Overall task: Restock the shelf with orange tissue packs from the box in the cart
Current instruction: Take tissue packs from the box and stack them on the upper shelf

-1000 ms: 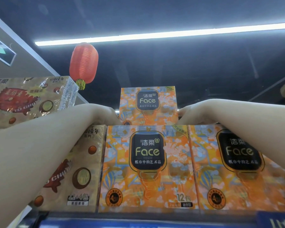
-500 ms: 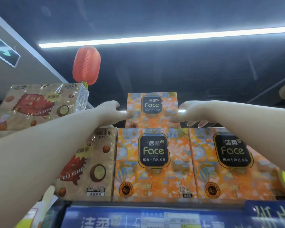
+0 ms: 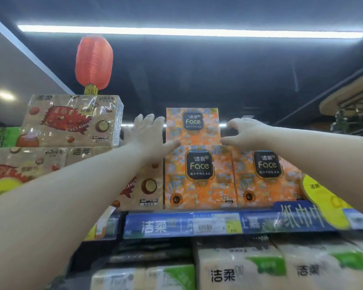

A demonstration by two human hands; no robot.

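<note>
Stacking of this pack looks all but done; the top orange tissue pack (image 3: 192, 126) stands upright on a lower orange pack (image 3: 198, 178), which sits on the shelf edge (image 3: 155, 227) touching a second orange pack (image 3: 266, 176) to its right. The left hand (image 3: 149, 132) is released, its fingers straight and spread just beside the top pack's left side, its thumb at the lower left corner. The right hand (image 3: 243, 132) has loosely bent fingers that grasp nothing as far as I can see, its thumb tip at the lower right corner. The cart and its box are out of view, so how many packs are left cannot be told; I judge that room remains on the upper tier, beside the top pack and short of the brown tissue packs (image 3: 71, 120).

Half a second earlier both hands are pressed against the pack's sides; now the fingers have opened and drawn slightly off it; the pack has kept its place. The view has also dropped, bringing in the shelf edge and the green-labelled packs (image 3: 239, 271) below.
</note>
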